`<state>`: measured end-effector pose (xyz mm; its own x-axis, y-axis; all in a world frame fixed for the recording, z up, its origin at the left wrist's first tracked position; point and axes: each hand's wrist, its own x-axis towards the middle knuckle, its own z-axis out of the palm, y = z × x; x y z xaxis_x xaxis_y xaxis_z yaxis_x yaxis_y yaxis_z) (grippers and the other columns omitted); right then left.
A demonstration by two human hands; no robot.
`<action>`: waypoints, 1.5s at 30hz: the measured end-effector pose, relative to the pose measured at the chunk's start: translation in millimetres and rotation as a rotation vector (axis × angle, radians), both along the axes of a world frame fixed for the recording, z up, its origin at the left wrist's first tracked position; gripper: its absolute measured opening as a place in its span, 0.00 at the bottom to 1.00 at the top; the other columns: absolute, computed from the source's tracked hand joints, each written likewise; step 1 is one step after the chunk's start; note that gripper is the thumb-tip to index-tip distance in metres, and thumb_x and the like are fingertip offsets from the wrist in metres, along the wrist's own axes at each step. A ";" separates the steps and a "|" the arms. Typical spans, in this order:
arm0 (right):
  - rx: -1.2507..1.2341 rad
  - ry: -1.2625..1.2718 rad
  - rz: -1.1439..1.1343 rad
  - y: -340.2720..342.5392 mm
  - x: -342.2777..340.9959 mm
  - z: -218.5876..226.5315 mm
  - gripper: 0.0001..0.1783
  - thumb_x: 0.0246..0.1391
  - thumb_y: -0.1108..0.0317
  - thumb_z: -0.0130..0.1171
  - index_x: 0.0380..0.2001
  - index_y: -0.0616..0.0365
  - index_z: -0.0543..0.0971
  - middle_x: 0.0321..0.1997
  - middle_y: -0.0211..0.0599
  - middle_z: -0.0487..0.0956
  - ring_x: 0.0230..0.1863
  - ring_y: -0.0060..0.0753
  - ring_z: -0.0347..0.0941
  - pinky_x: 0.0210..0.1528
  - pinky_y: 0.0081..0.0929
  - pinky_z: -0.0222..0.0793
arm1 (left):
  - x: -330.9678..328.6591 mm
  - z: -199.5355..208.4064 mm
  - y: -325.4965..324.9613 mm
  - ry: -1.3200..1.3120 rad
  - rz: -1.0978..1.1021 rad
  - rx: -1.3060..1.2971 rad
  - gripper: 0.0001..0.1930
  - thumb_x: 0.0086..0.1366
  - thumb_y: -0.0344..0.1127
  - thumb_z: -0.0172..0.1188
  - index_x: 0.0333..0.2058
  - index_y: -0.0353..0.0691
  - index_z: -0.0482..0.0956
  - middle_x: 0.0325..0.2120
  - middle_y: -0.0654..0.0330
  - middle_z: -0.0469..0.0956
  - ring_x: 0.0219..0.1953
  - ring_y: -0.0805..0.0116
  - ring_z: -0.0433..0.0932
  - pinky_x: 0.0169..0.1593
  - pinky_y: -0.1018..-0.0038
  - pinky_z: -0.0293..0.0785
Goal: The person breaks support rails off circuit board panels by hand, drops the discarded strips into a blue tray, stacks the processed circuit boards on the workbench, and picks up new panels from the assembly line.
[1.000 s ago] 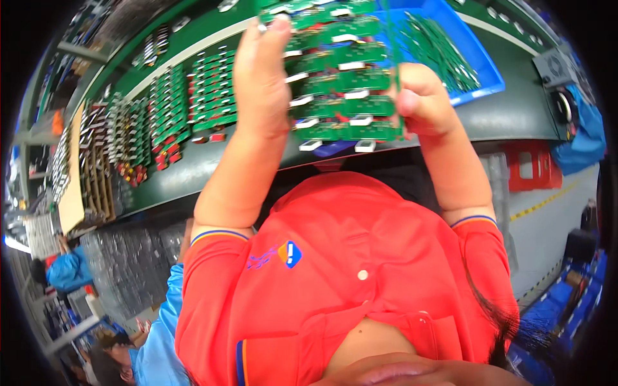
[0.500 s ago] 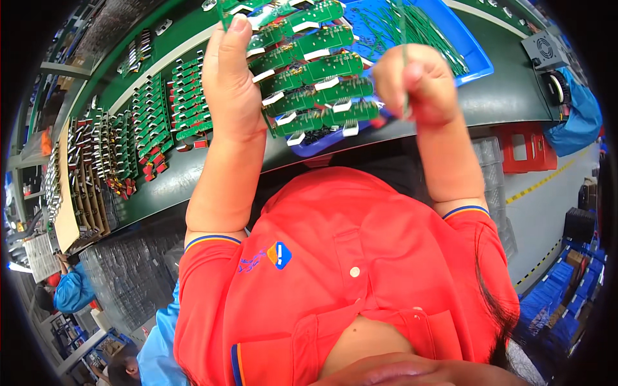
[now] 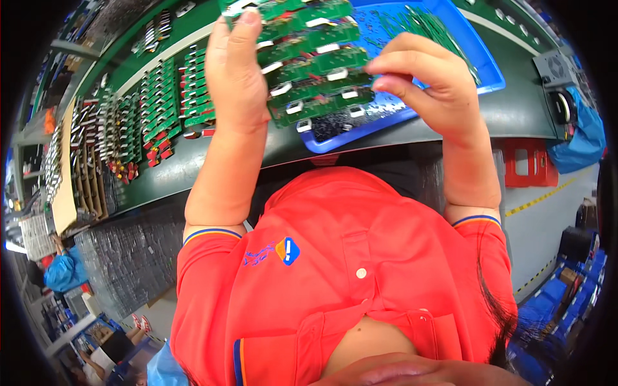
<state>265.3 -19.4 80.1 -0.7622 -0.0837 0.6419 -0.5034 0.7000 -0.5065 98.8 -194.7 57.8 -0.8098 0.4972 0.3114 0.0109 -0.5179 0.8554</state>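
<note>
My left hand (image 3: 238,71) grips the left side of a green circuit board panel (image 3: 315,58), its thumb on the upper face. The panel is made of several joined boards in rows, with white connectors along them and coloured wires or parts between. It is held above a blue tray (image 3: 492,80), slightly blurred. My right hand (image 3: 431,80) pinches the panel's right edge between thumb and forefinger; the exact contact is hard to see. Thin green strips (image 3: 431,35) lie in the tray's far part, and small dark bits (image 3: 347,122) cover its near end.
Rows of similar green boards (image 3: 161,103) stand on the dark green bench (image 3: 174,167) at left, beside a cardboard box (image 3: 64,174). A grey metal unit with a fan (image 3: 553,67) and a red plastic stool (image 3: 528,161) are at right. A person in blue (image 3: 64,270) is at lower left.
The thin green strip is gone from my right hand, which has turned and come to the panel's right edge. The panel and my left hand have shifted slightly.
</note>
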 end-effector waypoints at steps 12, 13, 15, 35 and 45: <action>0.213 0.183 -0.083 -25.6 -10.6 1.2 0.09 0.47 0.82 0.66 0.33 0.67 0.79 0.30 0.42 0.77 0.32 0.35 0.75 0.34 0.26 0.70 | -1.7 1.6 -21.2 0.066 -0.103 0.095 0.21 0.71 0.39 0.55 0.57 0.32 0.68 0.50 0.58 0.76 0.50 0.72 0.73 0.58 0.73 0.66; 0.194 0.169 -0.098 -21.7 -12.0 2.3 0.08 0.49 0.81 0.66 0.33 0.67 0.78 0.30 0.41 0.77 0.33 0.35 0.74 0.35 0.26 0.70 | -4.8 4.2 -25.8 0.105 -0.074 0.085 0.21 0.71 0.38 0.56 0.57 0.31 0.68 0.50 0.58 0.76 0.50 0.72 0.73 0.58 0.73 0.66; 0.151 0.101 -0.168 -3.2 -6.0 11.1 0.05 0.55 0.79 0.62 0.32 0.67 0.75 0.31 0.40 0.76 0.35 0.33 0.73 0.38 0.26 0.69 | -19.5 16.5 -37.0 0.205 -0.026 -0.009 0.22 0.70 0.34 0.57 0.58 0.31 0.66 0.50 0.58 0.76 0.50 0.71 0.73 0.57 0.73 0.67; -0.033 -0.487 -0.692 32.9 31.3 -72.2 0.09 0.57 0.70 0.64 0.39 0.62 0.81 0.32 0.37 0.79 0.28 0.27 0.71 0.34 0.24 0.68 | -114.0 137.6 -60.9 1.539 -0.466 -2.034 0.21 0.48 0.22 0.67 0.43 0.45 0.80 0.38 0.49 0.81 0.45 0.50 0.79 0.55 0.61 0.73; 0.093 -0.457 -0.656 58.4 44.7 -96.2 0.11 0.58 0.70 0.62 0.42 0.64 0.79 0.42 0.46 0.81 0.40 0.42 0.77 0.47 0.31 0.72 | -163.1 -34.5 -18.6 1.923 -0.779 -1.727 0.08 0.61 0.33 0.57 0.37 0.43 0.83 0.41 0.56 0.82 0.53 0.56 0.77 0.52 0.57 0.77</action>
